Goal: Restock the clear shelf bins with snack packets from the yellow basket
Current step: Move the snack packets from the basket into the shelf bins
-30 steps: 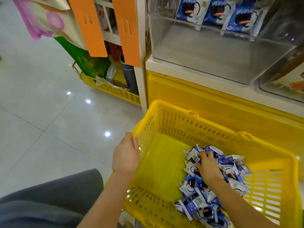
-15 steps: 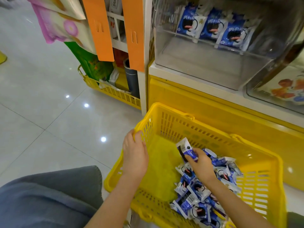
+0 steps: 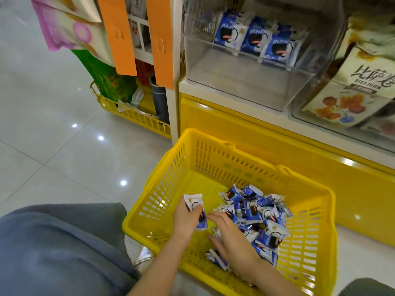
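1. Left hand (image 3: 186,220) pinches one snack packet (image 3: 195,207) over the yellow basket (image 3: 213,161); my right hand (image 3: 232,238) lies flat-fingered and empty against the packet pile (image 3: 260,216).
2. I judge that gathering several before lifting to the clear bin (image 3: 245,86) saves trips.
3. Half a second ago the right held a packet and the left gripped the rim.

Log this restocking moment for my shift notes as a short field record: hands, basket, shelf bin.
left hand: grips one snack packet
right hand: open, fingers straight, over the packet pile
yellow basket: holds the pile toward its right side
clear bin: three blue packets stand along its back
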{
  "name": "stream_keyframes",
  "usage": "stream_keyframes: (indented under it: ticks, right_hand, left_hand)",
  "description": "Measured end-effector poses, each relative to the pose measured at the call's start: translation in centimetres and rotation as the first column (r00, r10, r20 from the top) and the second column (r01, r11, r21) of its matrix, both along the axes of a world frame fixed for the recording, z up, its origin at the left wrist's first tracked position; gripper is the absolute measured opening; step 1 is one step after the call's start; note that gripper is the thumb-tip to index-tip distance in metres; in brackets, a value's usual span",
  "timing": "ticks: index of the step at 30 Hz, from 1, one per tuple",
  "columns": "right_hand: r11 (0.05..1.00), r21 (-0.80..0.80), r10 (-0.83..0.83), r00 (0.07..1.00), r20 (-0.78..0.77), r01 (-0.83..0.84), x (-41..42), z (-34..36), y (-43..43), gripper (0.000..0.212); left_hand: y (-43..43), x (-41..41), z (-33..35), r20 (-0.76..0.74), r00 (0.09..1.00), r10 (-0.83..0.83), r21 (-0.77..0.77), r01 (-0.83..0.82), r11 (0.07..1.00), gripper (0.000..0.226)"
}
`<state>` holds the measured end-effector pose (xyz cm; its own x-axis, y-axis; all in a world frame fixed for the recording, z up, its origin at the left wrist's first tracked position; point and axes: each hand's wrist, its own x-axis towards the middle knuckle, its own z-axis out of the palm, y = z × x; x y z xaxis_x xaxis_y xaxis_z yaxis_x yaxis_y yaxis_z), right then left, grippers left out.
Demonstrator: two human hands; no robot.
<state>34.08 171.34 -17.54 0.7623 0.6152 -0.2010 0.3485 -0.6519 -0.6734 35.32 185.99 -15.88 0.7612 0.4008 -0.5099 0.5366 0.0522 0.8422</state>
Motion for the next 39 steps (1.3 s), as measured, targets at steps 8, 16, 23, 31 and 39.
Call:
stream_keyframes:
  ticks: [8,16,23,31,39]
  right_hand:
    - [0.852,-0.482,-0.333,0.921,-0.201,0.204,1.4,-5.8,-7.8,0.056]
    - [0.704,-0.705,-0.273,0.948,-0.162,0.082,2.6,-7.7,-7.2,0.042]
    - [0.775,-0.573,-0.474,0.845,-0.246,0.268,3.1,-7.4,-7.0,0.042]
    - [0.798,-0.473,-0.548,0.777,-0.31,0.374,2.2,-4.5,-7.6,0.041]
    - [0.739,-0.083,-0.651,0.677,-0.344,0.668,4.9,4.3,-7.1,0.049]
  left_hand:
    - [-0.6,-0.7,-0.9,-0.05,0.995,-0.092,0.02,0.093,0.995,0.015]
    - [-1.8,-0.9,-1.6,-0.172,0.965,-0.196,0.091,0.214,0.973,0.027]
    - [-2.3,-1.4,-1.3,-0.168,0.951,-0.259,0.028,0.268,0.963,0.023]
    - [-2.8,-1.6,-0.2,-0.186,0.942,-0.28,-0.029,0.279,0.96,0.031]
    - [-2.7,0.0,2.7,-0.121,0.98,-0.156,-0.155,0.137,0.978,0.009]
